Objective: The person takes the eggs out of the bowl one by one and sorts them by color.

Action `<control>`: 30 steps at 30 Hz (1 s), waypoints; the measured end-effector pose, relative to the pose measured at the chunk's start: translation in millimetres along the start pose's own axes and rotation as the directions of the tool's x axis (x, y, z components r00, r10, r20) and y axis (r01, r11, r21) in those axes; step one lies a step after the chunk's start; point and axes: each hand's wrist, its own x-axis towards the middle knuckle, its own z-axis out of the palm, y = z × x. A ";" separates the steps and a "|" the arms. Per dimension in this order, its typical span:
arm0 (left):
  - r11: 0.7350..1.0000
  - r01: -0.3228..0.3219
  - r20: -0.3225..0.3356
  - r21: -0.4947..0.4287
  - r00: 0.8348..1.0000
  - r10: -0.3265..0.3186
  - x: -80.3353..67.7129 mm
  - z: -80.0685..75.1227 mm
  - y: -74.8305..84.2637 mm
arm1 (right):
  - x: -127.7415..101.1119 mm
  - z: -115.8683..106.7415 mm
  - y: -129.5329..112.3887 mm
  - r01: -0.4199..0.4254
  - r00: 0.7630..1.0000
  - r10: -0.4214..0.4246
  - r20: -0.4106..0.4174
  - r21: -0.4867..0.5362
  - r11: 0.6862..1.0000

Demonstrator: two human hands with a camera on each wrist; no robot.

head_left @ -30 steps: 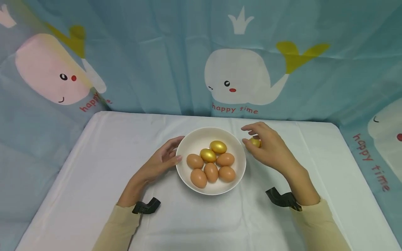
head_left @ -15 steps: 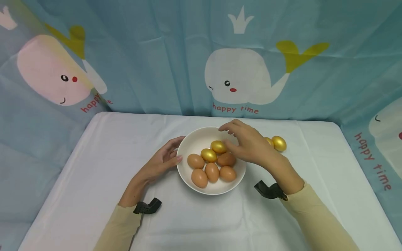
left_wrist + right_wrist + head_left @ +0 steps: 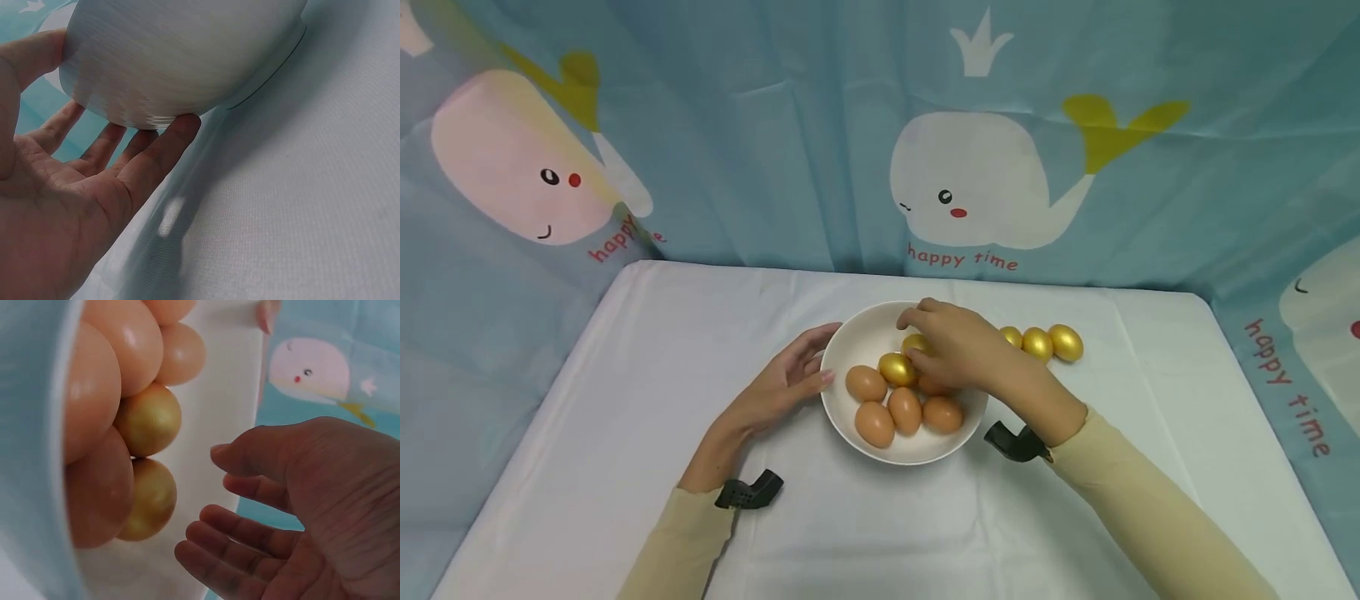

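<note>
A white bowl [image 3: 868, 329] stands on the table with several brown eggs [image 3: 875, 425] and two golden eggs [image 3: 897, 370] in it. My left hand [image 3: 786, 379] holds the bowl's left side, thumb at the rim and fingers along the outer wall, as the left wrist view shows the hand [image 3: 69, 200] against the bowl [image 3: 181, 56]. My right hand [image 3: 962, 346] reaches over the bowl's right rim, partly hiding the farther golden egg. In the right wrist view, the hand [image 3: 294, 506] has thumb and fingers apart, a gap away from that golden egg [image 3: 150, 500].
Three golden eggs [image 3: 1037, 343] lie in a row on the white tablecloth [image 3: 865, 533], right of the bowl and partly behind my right arm. A blue curtain [image 3: 820, 167] with whale prints hangs behind the table.
My right hand has moved left from beside the golden eggs on the table to over the bowl, uncovering those eggs. The left hand and the bowl stay in place.
</note>
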 end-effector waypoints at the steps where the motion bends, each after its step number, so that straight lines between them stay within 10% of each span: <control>1: 1.000 0.002 0.001 -0.001 1.000 -0.002 0.6 0.0 0.6 | 1.2 0.0 -1.2 0.001 1.000 -0.001 0.003 -0.006 1.000; 30: 1.000 0.010 -0.003 -0.023 1.000 -0.010 1.0 -2.6 -1.7 | 20.3 10.7 -10.8 -0.060 0.980 0.081 0.180 -0.122 0.991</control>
